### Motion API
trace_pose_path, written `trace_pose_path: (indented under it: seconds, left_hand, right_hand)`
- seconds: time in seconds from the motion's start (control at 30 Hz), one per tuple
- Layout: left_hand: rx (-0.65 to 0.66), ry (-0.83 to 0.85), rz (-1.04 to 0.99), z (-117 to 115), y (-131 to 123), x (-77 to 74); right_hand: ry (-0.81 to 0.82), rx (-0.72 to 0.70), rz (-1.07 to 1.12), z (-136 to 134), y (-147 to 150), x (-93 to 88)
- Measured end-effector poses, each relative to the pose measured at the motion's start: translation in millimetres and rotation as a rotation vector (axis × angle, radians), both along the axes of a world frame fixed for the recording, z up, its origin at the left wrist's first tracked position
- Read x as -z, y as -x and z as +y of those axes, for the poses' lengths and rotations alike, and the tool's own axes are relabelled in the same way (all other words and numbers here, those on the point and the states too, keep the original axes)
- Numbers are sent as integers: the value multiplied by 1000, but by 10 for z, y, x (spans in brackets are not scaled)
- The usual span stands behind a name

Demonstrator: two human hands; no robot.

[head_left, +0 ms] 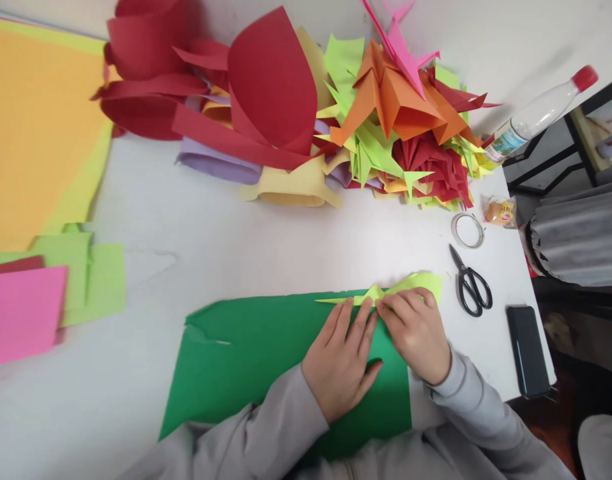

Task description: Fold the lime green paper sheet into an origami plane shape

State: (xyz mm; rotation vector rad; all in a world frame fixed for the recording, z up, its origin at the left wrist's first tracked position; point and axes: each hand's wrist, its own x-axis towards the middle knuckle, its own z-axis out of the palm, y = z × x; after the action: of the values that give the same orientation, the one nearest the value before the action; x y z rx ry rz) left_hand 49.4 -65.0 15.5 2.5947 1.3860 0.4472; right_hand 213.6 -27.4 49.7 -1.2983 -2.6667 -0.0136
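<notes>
A folded piece of yellow-green paper (415, 283) lies along the far edge of a green sheet (251, 360), with a thin pointed tip toward the left. My left hand (342, 353) rests flat on the green sheet, its fingers stretched out and their tips pressing on the narrow part of the folded paper. Close beside it, my right hand (417, 330) has its fingers bent in a pinch on the same paper, right of the left fingertips. The exact fold under the right fingers is hidden.
Scissors (470, 283), a tape roll (467, 231), a black phone-like object (527, 351) and a wrapped snack (501, 212) lie at right. Folded paper shapes (386, 107) and red paper loops (271, 87) pile up behind, near a plastic bottle (541, 117). Coloured sheets (41, 133) lie left.
</notes>
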Motion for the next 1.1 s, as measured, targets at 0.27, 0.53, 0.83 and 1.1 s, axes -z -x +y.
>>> trace_pose_path:
  seconds: [0.27,0.53,0.83,1.1]
  left_hand:
    - [43,-98,-127,143,135,7]
    - [11,-268,-197,411,437,59]
    - [71,-294,-239,525,501,17]
    - [275,-429,-169,634,332,5]
  right_hand:
    - [36,19,-100,-17,78,-25]
    - [-16,17,-87,26,133,16]
    - [-101,-56,-23,94,56,132]
    - [-195,-141,41,170,7,169]
